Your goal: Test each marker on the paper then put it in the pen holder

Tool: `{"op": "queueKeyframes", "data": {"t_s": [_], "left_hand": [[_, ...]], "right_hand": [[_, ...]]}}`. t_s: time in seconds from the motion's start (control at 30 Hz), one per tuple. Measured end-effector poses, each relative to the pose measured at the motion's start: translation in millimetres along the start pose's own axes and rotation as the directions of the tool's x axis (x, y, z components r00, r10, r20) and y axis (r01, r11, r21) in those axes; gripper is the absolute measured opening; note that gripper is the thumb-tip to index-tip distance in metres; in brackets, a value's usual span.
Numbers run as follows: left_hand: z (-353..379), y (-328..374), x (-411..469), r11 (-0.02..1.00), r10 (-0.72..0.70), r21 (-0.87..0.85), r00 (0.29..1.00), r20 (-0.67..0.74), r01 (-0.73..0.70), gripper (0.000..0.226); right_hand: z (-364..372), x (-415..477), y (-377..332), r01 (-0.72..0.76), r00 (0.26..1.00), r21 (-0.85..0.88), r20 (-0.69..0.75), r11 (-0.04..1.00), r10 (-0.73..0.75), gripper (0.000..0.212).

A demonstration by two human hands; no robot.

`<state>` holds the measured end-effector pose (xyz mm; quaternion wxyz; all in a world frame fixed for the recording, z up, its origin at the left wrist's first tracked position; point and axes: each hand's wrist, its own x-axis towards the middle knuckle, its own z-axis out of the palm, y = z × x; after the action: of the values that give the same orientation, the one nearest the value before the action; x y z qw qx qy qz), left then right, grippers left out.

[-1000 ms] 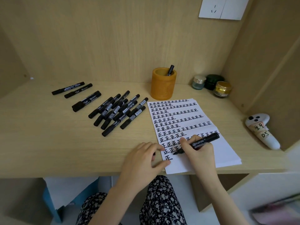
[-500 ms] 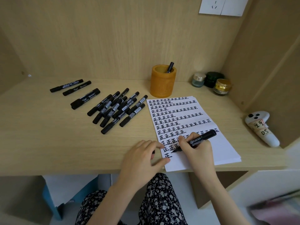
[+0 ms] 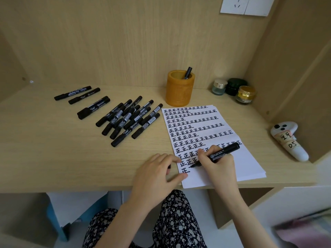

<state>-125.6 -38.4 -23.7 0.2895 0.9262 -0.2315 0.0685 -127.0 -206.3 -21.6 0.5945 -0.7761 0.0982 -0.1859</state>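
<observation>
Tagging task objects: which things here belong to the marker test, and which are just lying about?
In the job: right hand, marker it grips, left hand, paper, loose markers, pen holder, marker inside.
Lying about: three jars, white controller, wall socket.

My desk's point(image 3: 53, 158) matt pale wood grain, paper's point(image 3: 247, 163) smooth matt white. The marker point(image 3: 222, 152) I'm holding is black plastic, slight sheen. Pen holder point(image 3: 179, 92) looks like waxy amber resin, gold jar lid's point(image 3: 246, 91) shiny metal.
</observation>
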Motion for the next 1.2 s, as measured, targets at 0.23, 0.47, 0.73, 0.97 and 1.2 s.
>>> {"op": "queueKeyframes", "data": {"t_s": [0.23, 0.47, 0.73, 0.97, 1.2], "left_hand": [[-0.3, -0.1, -0.5, 1.000, -0.002, 0.001, 1.000, 0.000, 0.002, 0.040], [0.5, -1.5, -0.2, 1.000, 0.002, -0.003, 1.000, -0.004, -0.002, 0.040], [0.1, -0.4, 0.0, 1.000, 0.003, 0.001, 1.000, 0.001, -0.003, 0.040], [-0.2, 0.1, -0.5, 1.000, -0.002, 0.002, 1.000, 0.006, 0.002, 0.039], [0.0, 0.1, -0.7, 1.000, -0.003, 0.008, 1.000, 0.008, 0.003, 0.039]], "right_hand": [[-2.0, 0.2, -1.8, 0.006, 1.000, -0.024, 0.022, 1.000, -0.006, 0.034], [-1.8, 0.3, -0.5, 0.017, 1.000, 0.003, -0.003, 1.000, -0.017, 0.033], [-1.2, 0.3, 0.3, 0.032, 0.999, 0.006, -0.010, 0.999, -0.032, 0.027], [1.0, -0.1, 1.7, 0.025, 0.999, 0.015, 0.027, 1.000, -0.026, 0.028], [-0.4, -0.4, 0.6, 0.023, 0.999, -0.007, 0.038, 1.000, -0.023, 0.031]]}}
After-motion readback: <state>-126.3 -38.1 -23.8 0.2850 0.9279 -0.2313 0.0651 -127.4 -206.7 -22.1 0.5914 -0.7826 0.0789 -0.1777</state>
